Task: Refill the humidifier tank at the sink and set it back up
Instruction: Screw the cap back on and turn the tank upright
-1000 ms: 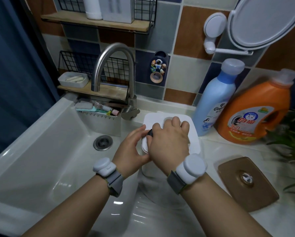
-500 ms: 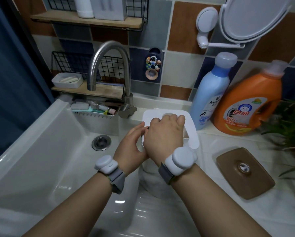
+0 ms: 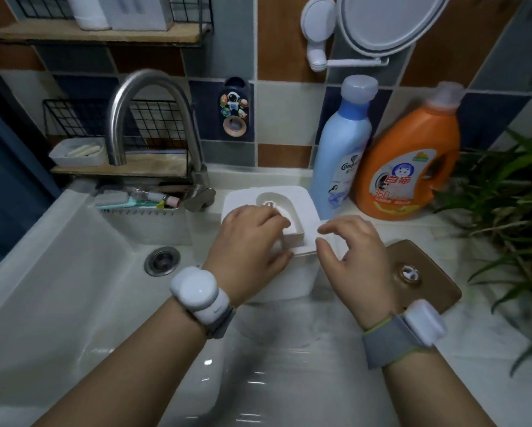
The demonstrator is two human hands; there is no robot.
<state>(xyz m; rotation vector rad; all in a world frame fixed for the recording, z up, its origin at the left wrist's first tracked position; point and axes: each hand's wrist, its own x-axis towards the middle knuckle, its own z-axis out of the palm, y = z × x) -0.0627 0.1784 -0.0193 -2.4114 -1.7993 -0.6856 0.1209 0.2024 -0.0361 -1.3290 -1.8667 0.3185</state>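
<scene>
A white humidifier tank (image 3: 292, 275) stands on the counter at the right edge of the white sink (image 3: 73, 272). Its white top (image 3: 301, 208) has a recessed hollow. My left hand (image 3: 249, 248) rests on the tank's near left corner, fingers curled over the top. My right hand (image 3: 351, 251) hovers at the tank's right edge with fingers apart, holding nothing. A brown lid (image 3: 425, 278) with a metal centre lies flat on the counter to the right. The steel faucet (image 3: 147, 118) arches over the sink, with no water running.
A blue bottle (image 3: 341, 149) and an orange detergent jug (image 3: 409, 158) stand behind the tank against the tiled wall. A green plant (image 3: 511, 211) crowds the right edge. A holder with brushes (image 3: 138, 201) hangs inside the sink's back wall. The drain (image 3: 162, 261) is open.
My right hand has lifted off the tank top and moved right, with fingers apart. My left hand has shifted onto the tank's near corner. The recessed top now shows.
</scene>
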